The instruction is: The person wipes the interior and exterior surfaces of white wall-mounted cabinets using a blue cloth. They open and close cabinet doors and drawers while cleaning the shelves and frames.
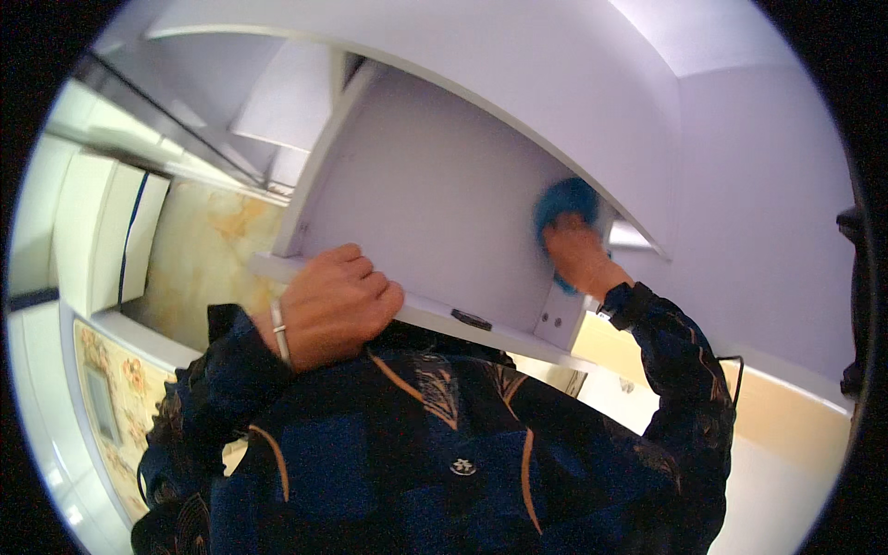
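A pale drawer [444, 187] is pulled out below a desktop edge, and its flat inside bottom shows. My left hand [340, 298] has its fingers curled over the top of the drawer's front panel, near the left corner. At the drawer's right side, my right hand [576, 253] presses a blue cloth [565, 201] against the inside, by the back right area. The cloth is blurred, and part of it hangs below my fingers. A small dark fitting [472, 319] sits on the front panel's top edge.
Over the drawer's back runs a light desktop [541, 76], which meets a pale wall [749, 208] at right. A white box-like cabinet [104, 229] stands at left on a marbled yellowish floor [208, 236]. Floral panelling [111, 388] lies lower left.
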{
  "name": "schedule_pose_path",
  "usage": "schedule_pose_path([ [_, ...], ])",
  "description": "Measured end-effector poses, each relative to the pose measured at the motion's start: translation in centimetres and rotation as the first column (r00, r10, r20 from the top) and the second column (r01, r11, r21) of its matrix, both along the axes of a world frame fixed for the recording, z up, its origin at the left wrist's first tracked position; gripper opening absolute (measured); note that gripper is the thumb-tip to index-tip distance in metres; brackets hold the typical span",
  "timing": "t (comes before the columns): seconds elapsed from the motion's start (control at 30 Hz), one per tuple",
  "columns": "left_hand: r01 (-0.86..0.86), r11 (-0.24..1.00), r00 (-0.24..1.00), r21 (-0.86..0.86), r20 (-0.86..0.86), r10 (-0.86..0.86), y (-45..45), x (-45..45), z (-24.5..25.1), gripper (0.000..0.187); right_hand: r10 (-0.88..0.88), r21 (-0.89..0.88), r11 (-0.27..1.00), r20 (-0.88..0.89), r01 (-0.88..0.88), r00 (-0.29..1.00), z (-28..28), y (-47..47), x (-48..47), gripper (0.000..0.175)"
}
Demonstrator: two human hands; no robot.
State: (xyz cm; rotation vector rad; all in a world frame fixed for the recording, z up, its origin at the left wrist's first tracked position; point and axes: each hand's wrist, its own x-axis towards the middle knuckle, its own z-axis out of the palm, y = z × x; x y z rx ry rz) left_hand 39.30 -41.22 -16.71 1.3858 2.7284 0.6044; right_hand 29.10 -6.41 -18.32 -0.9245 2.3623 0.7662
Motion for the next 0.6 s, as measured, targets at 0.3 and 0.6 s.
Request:
schedule_pose_path([
  [0.3,-0.028,0.994,0.999,0.102,0.033,0.025,-0.9,-0.6,0.3,0.018,0.231,-0.629,0.775,0.196,-0.059,0.953,-2.5,-9.3,0.2,0.059],
  [0.6,-0.278,0.917,0.96,0.287,0.055,0.273,-3.3,-0.7,0.4,0.028,-0.497,-0.474,0.779,-0.067,0.411,0.865,-4.7,-6.3,-5.9,0.065],
])
